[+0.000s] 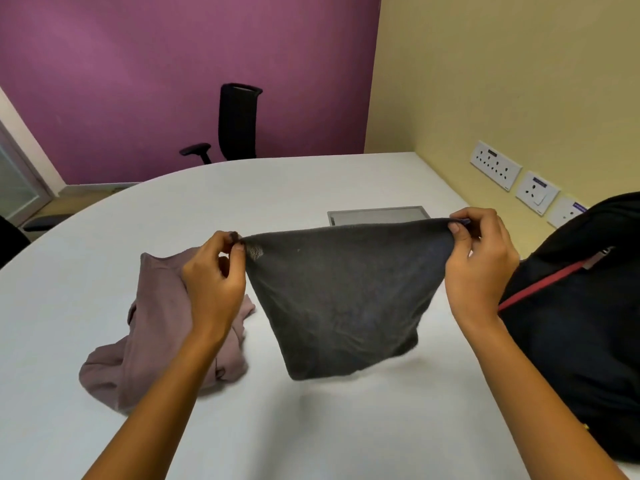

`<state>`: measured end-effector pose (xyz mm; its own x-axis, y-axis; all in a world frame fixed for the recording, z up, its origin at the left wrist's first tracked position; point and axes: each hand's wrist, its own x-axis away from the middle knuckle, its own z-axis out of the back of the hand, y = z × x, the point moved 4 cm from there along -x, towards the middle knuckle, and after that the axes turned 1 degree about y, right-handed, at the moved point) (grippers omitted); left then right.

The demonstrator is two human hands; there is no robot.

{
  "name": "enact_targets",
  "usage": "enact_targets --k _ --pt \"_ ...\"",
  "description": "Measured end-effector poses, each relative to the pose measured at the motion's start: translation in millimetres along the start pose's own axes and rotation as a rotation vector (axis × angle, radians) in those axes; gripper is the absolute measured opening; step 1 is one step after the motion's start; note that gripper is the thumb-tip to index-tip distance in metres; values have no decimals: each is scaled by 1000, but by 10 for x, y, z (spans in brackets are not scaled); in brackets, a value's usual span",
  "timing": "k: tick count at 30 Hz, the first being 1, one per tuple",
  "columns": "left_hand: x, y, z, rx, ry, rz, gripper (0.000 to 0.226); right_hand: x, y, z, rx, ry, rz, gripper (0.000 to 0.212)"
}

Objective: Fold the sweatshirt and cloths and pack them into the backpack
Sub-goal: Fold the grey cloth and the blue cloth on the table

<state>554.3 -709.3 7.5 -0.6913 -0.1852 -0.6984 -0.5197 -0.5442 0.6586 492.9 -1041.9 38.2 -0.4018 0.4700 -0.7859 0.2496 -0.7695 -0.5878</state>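
Observation:
A dark grey cloth (343,299) hangs above the white table (242,202), stretched between my two hands. My left hand (216,282) pinches its left top corner and my right hand (479,268) pinches its right top corner. The cloth's lower edge hangs just over the tabletop. A mauve sweatshirt (152,334) lies crumpled on the table to the left, partly behind my left forearm. A black backpack (588,323) with a red stripe stands at the right edge, touching my right forearm.
A grey hatch panel (377,214) is set flush in the table behind the cloth. A black office chair (235,123) stands past the far edge. Wall sockets (495,164) line the yellow wall on the right.

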Motion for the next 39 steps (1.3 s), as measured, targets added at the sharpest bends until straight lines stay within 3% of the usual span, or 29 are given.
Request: enact_targets --k 5,11,14,17,23,28,33,39 --pt "10 -113 -117 -66 -63 29 13 81 167 -81 26 -78 -67 6" --pt "119 -716 -877 -274 -294 395 25 316 947 -851 89 -411 -296 8" --pt "326 -908 -1229 -256 -412 522 33 607 1341 -1110 146 -601 -412 19" --pt "719 -888 -1420 -326 -483 465 42 1015 1520 -1138 232 -769 -393 41" --pt "2042 -916 -1437 -409 -793 288 52 2250 1450 -857 321 -955 -179 48" --pt "2817 -1141 -1290 -525 -962 247 69 3069 1389 -583 456 -1205 -44 71" --pt "2938 -1234 -1100 -552 -980 213 65 3085 1576 -301 534 -1222 -6 70" --pt "2951 -1229 -1067 -522 -944 233 65 2952 1715 -186 587 -1130 -193 72"
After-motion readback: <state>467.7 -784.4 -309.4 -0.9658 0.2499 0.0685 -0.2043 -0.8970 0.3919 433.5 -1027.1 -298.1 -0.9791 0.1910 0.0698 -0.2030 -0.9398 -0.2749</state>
